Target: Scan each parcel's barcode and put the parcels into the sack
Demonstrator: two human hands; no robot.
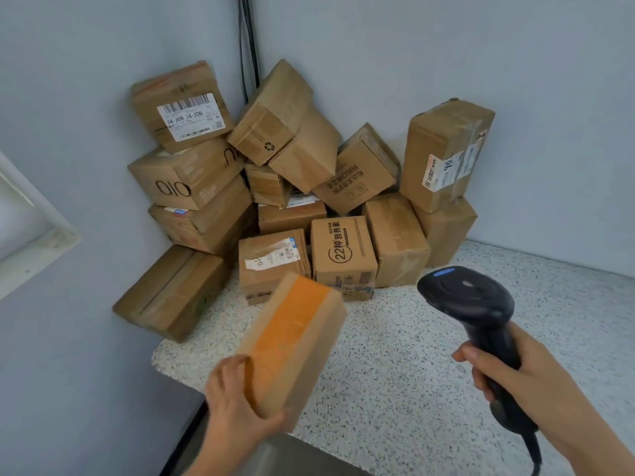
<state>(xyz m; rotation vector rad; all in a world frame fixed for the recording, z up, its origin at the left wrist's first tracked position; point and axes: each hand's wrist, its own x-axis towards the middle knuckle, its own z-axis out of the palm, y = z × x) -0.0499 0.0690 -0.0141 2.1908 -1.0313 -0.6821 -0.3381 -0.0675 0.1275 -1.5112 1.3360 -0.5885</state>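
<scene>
The left grip point(237, 395) is clasping the near end of an orange-taped parcel point(292, 341), holding it tilted over the counter point(412, 389). Right of the parcel, the right grip point(512, 372) is wrapping round a black scanner point(469, 300). Beyond the parcel, stacked boxes point(343, 255) are sitting in the corner.

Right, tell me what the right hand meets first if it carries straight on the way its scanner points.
Probably the brown cardboard box printed with "22": the right hand aims the black handheld barcode scanner up and left toward it. Depth is unclear, so this is a best guess.
</scene>
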